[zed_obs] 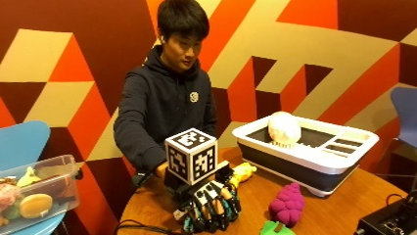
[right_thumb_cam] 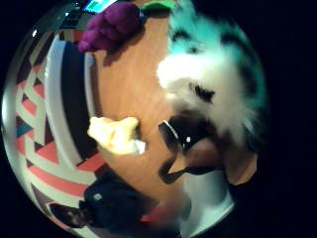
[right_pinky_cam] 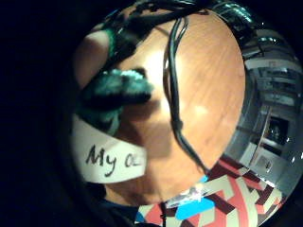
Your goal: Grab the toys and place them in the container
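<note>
We log gloved right hand (zed_obs: pixel 210 208) low on wooden table (zed_obs: pixel 326 215), fingers curled around teal-and-white furry toy (right_thumb_cam: pixel 218 74). Landmark: white container (zed_obs: pixel 312 154) at table's far side, holding cream toy (zed_obs: pixel 284 128). Yellow toy (zed_obs: pixel 242 172) just before container; purple grape toy (zed_obs: pixel 287 204) nearer front; green toy (zed_obs: pixel 275 228) beside grapes.

The white-and-black plastic container (zed_obs: pixel 312 152) stands at the round wooden desk's (zed_obs: pixel 326 215) far edge, a white skull toy (zed_obs: pixel 284 128) inside. A yellow plush toy (zed_obs: pixel 242 172) lies just before it; a purple plush grape bunch (zed_obs: pixel 287 203) sits nearer the near edge.
</note>
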